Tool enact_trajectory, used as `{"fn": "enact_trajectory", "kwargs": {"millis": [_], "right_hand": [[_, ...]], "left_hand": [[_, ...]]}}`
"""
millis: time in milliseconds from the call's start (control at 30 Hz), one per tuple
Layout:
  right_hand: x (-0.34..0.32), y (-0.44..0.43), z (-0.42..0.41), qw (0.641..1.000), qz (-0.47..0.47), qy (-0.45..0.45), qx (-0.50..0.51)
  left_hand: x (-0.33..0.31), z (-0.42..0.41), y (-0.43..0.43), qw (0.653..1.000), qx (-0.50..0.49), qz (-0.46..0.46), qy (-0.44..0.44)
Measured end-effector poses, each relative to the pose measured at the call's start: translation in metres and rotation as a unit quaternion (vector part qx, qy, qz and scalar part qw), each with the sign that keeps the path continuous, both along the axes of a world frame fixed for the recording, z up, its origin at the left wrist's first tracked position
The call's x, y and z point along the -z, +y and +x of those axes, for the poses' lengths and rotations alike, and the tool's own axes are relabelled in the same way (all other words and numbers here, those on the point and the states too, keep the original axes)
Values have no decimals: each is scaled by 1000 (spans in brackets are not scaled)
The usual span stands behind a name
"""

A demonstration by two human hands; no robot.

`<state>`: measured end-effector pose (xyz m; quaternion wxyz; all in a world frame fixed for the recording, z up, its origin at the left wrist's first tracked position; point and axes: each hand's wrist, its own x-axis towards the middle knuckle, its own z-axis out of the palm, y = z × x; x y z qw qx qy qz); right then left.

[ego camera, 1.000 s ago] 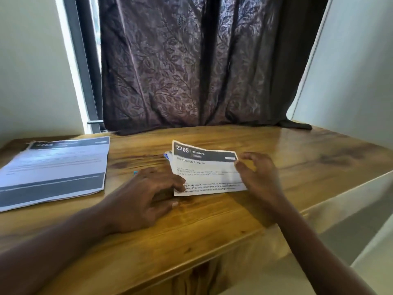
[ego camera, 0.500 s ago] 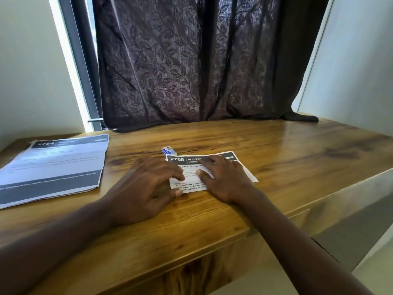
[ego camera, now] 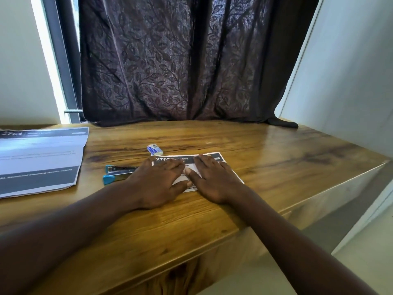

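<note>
A folded white sheet (ego camera: pixel 230 170) with a dark header strip reading 2705 lies flat on the wooden table (ego camera: pixel 276 158). My left hand (ego camera: pixel 158 179) presses flat on its left half with straight fingers. My right hand (ego camera: pixel 213 177) presses flat on its right half, thumb meeting the left thumb over the middle. Both hands hide most of the print.
A blue stapler (ego camera: pixel 118 173) lies just left of my left hand. A small white and blue box (ego camera: pixel 154 150) sits behind the sheet. A larger printed sheet (ego camera: pixel 40 160) lies at the far left. A dark curtain (ego camera: pixel 180 60) hangs behind; the table edge runs at the right.
The sheet, tilted up a second ago, now lies flat. My right hand moved from its right edge onto its top, and my left hand slid onto the sheet, uncovering the stapler.
</note>
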<state>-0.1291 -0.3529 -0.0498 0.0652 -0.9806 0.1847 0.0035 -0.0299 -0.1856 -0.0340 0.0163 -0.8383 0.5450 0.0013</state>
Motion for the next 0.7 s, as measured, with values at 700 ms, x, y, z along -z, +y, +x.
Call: {"fn": "enact_trajectory", "kwargs": {"millis": [700], "right_hand": [[-20,28,-33,963,85,-218,136]], "left_hand": [[0,0,3,1000,-6,-21,11]]}}
